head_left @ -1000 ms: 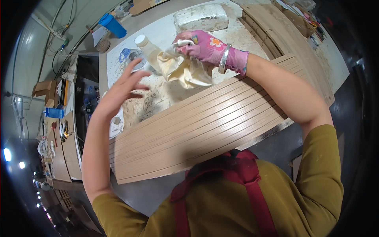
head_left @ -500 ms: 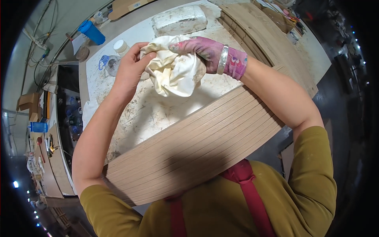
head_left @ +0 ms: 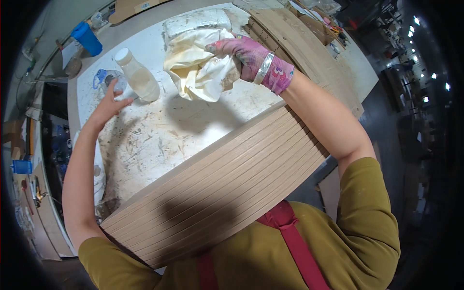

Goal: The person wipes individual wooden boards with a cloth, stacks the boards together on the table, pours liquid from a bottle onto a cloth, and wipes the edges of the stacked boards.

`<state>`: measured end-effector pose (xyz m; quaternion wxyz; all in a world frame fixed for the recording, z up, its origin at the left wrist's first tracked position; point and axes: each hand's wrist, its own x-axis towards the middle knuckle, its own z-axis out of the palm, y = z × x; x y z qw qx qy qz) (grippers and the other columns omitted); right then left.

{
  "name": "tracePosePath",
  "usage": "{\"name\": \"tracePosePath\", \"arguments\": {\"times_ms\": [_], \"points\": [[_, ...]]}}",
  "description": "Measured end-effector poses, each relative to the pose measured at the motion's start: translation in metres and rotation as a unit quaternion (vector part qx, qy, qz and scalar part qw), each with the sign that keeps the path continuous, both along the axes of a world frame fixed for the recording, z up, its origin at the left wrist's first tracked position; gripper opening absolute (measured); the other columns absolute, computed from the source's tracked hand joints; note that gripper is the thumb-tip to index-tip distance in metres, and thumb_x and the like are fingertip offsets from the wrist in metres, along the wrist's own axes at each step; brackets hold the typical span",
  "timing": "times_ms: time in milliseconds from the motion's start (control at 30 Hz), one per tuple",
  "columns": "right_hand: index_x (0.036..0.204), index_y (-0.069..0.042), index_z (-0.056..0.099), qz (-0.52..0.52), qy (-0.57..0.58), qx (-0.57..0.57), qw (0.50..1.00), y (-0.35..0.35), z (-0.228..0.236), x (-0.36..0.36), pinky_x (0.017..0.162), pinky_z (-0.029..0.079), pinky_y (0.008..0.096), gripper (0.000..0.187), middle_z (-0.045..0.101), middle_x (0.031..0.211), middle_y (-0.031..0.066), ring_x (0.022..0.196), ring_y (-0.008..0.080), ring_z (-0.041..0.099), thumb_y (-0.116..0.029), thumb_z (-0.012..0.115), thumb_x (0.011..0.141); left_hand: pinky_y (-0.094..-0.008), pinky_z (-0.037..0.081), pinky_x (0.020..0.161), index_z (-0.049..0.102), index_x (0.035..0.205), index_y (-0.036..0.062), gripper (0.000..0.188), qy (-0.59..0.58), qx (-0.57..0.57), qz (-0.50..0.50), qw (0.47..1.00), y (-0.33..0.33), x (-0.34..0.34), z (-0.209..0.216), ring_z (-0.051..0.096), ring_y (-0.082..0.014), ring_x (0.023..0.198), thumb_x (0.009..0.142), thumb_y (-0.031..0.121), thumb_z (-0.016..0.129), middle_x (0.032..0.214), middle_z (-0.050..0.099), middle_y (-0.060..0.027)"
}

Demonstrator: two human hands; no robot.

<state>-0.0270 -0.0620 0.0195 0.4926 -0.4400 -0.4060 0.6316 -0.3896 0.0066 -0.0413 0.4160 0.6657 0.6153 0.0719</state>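
Note:
My right hand (head_left: 244, 55), in a purple patterned glove, grips a crumpled cream cloth (head_left: 195, 65) above the white work surface. My bare left hand (head_left: 110, 106) is open, thumb and fingers apart, close to a clear container with a blue handle (head_left: 102, 79). Whether its fingertips touch that container I cannot tell. Just right of the left hand stands a translucent bottle with a white cap (head_left: 140, 79). Between my body and the work surface lies a row of wooden strips (head_left: 217, 186), packed side by side, under both forearms.
A plastic-wrapped block (head_left: 198, 21) lies at the back behind the cloth. Long wooden boards (head_left: 295, 53) are stacked at the right. A blue cup (head_left: 87, 38) stands at the back left, with a cardboard piece (head_left: 135, 9) beyond it. The white work surface (head_left: 159, 135) is stained.
My left hand has let go of the cloth and moved left and nearer to me, its fingers spread. The right hand still holds the cloth. The view has shifted, showing more of the capped bottle.

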Motion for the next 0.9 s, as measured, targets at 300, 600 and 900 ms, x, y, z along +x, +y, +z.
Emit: {"name": "tracePosePath", "arguments": {"times_ms": [300,600,900], "points": [[0.105,-0.002,0.055,-0.005,0.047,-0.087,0.995,0.024,-0.006,0.005,0.076,0.057,0.0315,0.024,0.066,0.092,0.0096,0.085,0.0187,0.067,-0.008,0.065,0.084,-0.0372,0.040,0.093,0.020,0.145,0.0083,0.091,-0.155,0.078,-0.014,0.985,0.033,0.032,-0.040,0.051,-0.0215,0.115,0.075,0.032,0.073,0.139,0.040,-0.0122],[0.103,-0.003,0.054,-0.014,0.070,-0.097,0.993,0.021,0.000,-0.002,0.077,0.055,0.0344,0.023,0.064,0.090,0.0084,0.085,0.0197,0.065,-0.005,0.065,0.082,-0.0358,0.046,0.089,0.045,0.119,-0.0012,0.067,-0.167,0.285,0.045,0.943,0.036,0.056,-0.077,0.059,-0.0273,0.103,0.070,0.030,0.078,0.111,0.059,-0.0187],[0.108,-0.001,0.051,0.001,0.101,-0.089,0.991,0.016,0.005,-0.002,0.077,0.056,0.0333,0.025,0.062,0.095,0.0090,0.087,0.0195,0.064,-0.010,0.060,0.086,-0.0368,0.048,0.083,0.050,0.113,0.0008,0.056,-0.090,0.279,-0.043,0.955,-0.026,0.071,0.019,0.060,-0.0320,0.097,0.070,0.028,0.074,0.107,0.059,-0.0194]]}}
